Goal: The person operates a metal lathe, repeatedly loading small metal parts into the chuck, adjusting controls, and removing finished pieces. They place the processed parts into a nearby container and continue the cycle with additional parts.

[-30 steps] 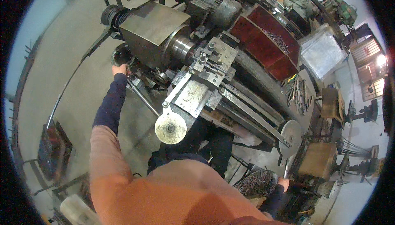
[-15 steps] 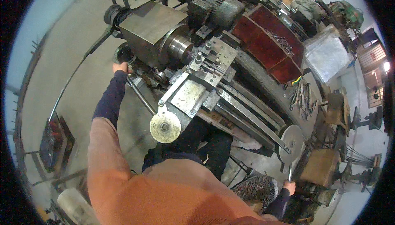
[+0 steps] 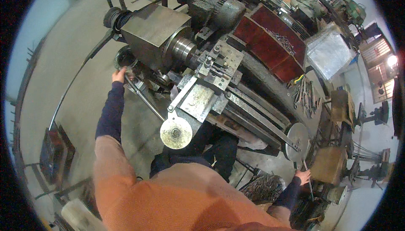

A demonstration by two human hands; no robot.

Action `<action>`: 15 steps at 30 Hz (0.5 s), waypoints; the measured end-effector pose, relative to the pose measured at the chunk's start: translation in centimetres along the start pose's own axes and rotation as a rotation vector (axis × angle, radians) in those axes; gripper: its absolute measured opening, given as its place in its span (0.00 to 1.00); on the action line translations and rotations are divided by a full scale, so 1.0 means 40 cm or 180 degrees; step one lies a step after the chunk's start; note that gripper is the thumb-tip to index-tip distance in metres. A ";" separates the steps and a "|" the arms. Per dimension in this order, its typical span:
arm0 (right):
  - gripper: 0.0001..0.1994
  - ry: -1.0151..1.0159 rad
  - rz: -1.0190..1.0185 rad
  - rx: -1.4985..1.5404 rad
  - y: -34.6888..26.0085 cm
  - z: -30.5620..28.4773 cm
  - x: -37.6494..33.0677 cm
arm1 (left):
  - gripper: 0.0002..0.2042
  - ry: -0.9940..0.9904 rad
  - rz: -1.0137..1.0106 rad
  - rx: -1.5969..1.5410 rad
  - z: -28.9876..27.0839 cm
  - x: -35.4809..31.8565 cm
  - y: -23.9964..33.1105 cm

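Note:
A small metal lathe stands in front of me, with a bright cylindrical chuck and a tool slide carrying clamps and bolts. My left hand is at the far left, its fingers closed around the upper end of a long steel lever, beside a dark round cup-like part. At the lower right my right hand grips a thin metal rod below a grey disc. A flat bar links that disc to the slide. A pale yellowish disc sits at the slide's near end.
Behind the lathe are a motor and a reddish-brown tray of small metal pins. Several hand tools lie on the bench to its right. A container of dark metal pieces stands near my right arm.
My right hand has moved up and slightly right, and the rod now shows below it. My left hand has shifted slightly down and left with the lever's end. The whole view has shifted a little.

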State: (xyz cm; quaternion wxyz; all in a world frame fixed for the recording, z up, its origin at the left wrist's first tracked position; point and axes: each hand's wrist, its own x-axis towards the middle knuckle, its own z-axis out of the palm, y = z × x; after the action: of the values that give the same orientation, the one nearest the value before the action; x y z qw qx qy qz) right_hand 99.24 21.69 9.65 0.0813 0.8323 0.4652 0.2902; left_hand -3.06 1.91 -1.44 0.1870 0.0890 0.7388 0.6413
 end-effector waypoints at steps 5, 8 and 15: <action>0.33 -0.0206 -0.0307 0.1632 -0.039 -0.040 -0.188 | 0.23 0.0151 0.0680 0.1856 -0.155 0.029 -0.097; 0.31 -0.0404 -0.0304 0.1721 -0.038 -0.148 -0.280 | 0.22 -0.0417 0.0917 0.3623 -0.023 -0.057 -0.033; 0.23 -0.0766 -0.0695 0.2829 -0.104 -0.290 -0.246 | 0.23 0.0362 0.0395 0.3534 0.017 0.006 -0.309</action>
State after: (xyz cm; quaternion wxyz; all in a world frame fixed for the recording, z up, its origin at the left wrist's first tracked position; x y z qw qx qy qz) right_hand 85.83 14.35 13.44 -0.1994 0.7604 0.6163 -0.0458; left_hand -1.67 0.63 -13.69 0.0338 0.1826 0.9678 0.1698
